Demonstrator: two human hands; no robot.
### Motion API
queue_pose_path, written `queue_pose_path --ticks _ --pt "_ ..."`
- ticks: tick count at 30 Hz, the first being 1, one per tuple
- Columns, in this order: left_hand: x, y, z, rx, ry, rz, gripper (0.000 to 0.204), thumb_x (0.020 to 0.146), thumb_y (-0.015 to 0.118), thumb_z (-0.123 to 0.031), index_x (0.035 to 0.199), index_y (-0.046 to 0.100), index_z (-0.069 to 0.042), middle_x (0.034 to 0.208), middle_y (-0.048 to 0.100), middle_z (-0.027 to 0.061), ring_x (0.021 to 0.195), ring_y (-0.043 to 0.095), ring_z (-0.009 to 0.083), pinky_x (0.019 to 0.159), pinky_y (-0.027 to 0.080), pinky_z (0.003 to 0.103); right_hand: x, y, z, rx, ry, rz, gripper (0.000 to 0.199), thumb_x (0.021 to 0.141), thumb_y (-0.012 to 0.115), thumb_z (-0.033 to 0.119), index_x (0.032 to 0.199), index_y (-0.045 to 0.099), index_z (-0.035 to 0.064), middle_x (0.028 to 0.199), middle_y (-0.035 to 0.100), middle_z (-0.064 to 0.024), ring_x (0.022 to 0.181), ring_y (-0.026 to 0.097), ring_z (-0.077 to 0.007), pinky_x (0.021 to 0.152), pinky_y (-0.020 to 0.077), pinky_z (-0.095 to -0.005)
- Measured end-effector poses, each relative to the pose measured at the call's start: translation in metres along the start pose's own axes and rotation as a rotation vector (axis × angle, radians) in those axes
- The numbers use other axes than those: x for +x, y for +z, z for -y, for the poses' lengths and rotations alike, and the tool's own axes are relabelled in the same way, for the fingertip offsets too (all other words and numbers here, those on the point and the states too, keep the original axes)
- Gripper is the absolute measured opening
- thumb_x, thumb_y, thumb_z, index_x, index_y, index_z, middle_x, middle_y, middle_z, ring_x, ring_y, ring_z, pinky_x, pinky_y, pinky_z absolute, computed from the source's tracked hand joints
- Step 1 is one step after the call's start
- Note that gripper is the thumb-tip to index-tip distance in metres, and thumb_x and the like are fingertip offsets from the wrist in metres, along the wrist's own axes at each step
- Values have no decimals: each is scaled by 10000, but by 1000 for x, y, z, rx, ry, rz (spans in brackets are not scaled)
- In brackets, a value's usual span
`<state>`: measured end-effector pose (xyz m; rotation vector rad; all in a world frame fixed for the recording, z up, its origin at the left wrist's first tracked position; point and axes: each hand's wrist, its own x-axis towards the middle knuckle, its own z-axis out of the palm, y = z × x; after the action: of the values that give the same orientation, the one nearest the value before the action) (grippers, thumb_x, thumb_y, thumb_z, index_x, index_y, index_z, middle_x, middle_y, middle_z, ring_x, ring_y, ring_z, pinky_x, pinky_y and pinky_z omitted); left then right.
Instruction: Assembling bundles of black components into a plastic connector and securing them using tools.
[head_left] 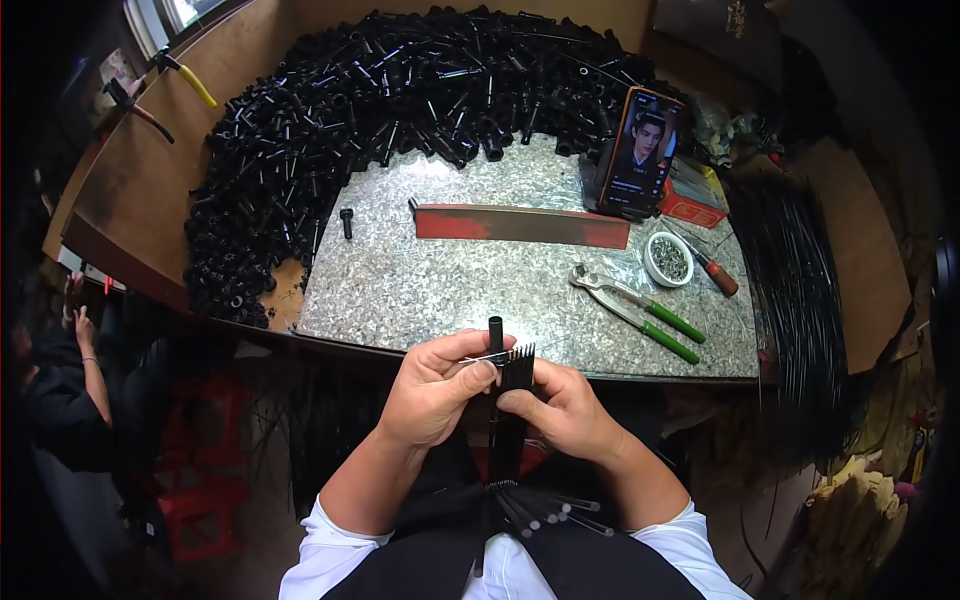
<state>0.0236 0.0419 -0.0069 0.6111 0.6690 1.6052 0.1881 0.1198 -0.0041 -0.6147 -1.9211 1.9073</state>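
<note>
My left hand (435, 390) is closed, thumb and fingers pinching a short black plastic tube (495, 328) that stands upright above the table's front edge. Beside it, my right hand (565, 405) grips a flat row of slim black ribs (515, 377), their tips lined up like a comb. A thin wire (483, 359) crosses at the tips, by my left thumb. Below my hands the ribs hang down to my lap, where their rounded lower ends fan out to the right. My fingers partly hide where the tube and ribs meet.
A heap of black plastic tubes (400, 80) fills the table's back and left. On the speckled tabletop (430, 290) lie a red-brown strip (520, 226), green-handled pincers (640, 315), a bowl of small metal pieces (668, 259), a screwdriver (718, 275) and a propped phone (640, 150). Black ribs (800, 300) hang right.
</note>
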Motion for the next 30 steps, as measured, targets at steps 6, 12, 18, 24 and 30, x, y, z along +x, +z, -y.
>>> queue_pose_path --ticks 6,12,18,24,30 --pt "-3 11 4 -41 18 -54 311 852 654 -58 1126 575 66 1009 652 135 844 639 146 736 514 233 1 3 -4 55 -78 -70 176 857 669 158 921 617 3 645 554 9 587 480 -48 529 405 -238" --pt "-6 5 9 -4 -14 -136 305 861 646 -70 1122 559 62 1035 646 164 869 645 179 777 519 272 1 2 2 -42 -21 -70 209 841 689 188 882 615 -3 625 537 -10 569 465 -61 521 399 -247" --pt "-8 17 19 -100 66 -186 252 898 597 -60 1116 575 64 1050 645 159 928 633 191 849 507 310 1 2 8 -84 -43 -71 210 843 687 190 847 611 -6 619 534 -23 562 464 -71 516 397 -255" --pt "-8 28 25 -92 142 -208 273 931 562 -130 1122 570 64 1066 637 167 975 618 203 912 474 333 1 -1 11 -71 -33 -64 203 850 674 185 833 618 -9 592 528 -38 540 461 -73 499 389 -261" --pt "-8 29 29 -25 184 -210 297 960 518 -177 1132 562 61 1092 627 177 993 612 208 931 459 336 0 -1 11 -98 -66 -46 182 873 643 175 875 636 -7 576 522 -43 523 458 -73 486 385 -263"
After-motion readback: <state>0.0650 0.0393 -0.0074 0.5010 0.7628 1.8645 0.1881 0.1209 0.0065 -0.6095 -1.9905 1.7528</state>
